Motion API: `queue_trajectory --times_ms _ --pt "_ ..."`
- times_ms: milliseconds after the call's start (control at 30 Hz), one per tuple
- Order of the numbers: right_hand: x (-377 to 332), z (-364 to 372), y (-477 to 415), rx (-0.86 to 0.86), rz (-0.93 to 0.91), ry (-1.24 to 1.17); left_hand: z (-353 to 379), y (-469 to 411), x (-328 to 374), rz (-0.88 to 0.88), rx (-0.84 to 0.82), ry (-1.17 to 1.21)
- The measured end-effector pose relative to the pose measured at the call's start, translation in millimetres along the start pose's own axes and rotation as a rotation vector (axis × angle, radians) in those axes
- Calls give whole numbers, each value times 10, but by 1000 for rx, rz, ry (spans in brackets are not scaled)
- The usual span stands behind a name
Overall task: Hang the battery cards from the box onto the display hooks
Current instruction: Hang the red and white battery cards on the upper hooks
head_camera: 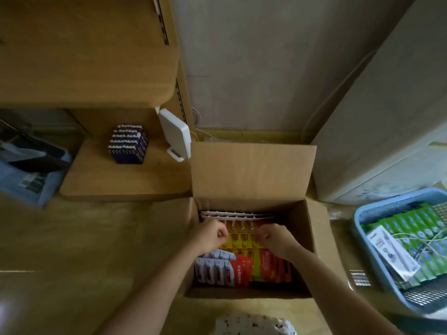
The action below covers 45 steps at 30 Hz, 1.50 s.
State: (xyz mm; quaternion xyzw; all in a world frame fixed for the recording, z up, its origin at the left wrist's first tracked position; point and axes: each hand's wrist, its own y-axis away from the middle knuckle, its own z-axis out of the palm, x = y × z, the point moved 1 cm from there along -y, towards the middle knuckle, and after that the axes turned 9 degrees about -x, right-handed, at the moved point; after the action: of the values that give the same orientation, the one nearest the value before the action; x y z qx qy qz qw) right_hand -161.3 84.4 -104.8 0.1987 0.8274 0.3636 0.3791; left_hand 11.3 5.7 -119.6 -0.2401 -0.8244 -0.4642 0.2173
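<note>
The task looks to be at an early stage, at the pick-up step. The cardboard box point(251, 170) stands open on the floor, its far flap upright, and it is full of battery cards point(244, 264). Red and orange ones lie along the near wall, white ones sit in the near left corner, and 2 pale cards stand on edge against the far wall.

Both hands are inside the box towards its far side. The left hand point(212, 232) has its fingers curled tight on the left edge of a red and yellow card point(242, 230). The right hand point(273, 235) is curled the same way on the card's right edge. The card sits between the 2 hands and is still down among the others, not lifted clear.

No display hooks are in view, so the number of cards already hung cannot be told. Judging by how full the box is, most of the hanging is still to do.

Left of the box, a wooden shelf point(125, 184) carries a block of purple batteries point(128, 147). At the right edge a blue basket point(358, 215) holds green packs point(411, 228).
</note>
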Motion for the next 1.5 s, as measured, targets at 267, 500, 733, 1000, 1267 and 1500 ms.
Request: queue_trajectory --times_ms 267,500,733,1000,1267,1500 --pt "580 428 -762 -253 -3 174 602 -700 -448 24 -319 -400" --pt "725 585 -703 -309 54 82 707 -633 -486 56 -268 -549" --pt "734 722 -756 -307 73 53 193 -598 -478 55 -129 -214" --pt "557 630 -729 -13 -29 242 -295 -381 -315 151 65 123" --pt "-186 -150 328 239 -200 316 -877 597 215 110 217 468" --pt "-1442 -1335 1889 479 -285 442 -1712 2001 1065 123 312 688"
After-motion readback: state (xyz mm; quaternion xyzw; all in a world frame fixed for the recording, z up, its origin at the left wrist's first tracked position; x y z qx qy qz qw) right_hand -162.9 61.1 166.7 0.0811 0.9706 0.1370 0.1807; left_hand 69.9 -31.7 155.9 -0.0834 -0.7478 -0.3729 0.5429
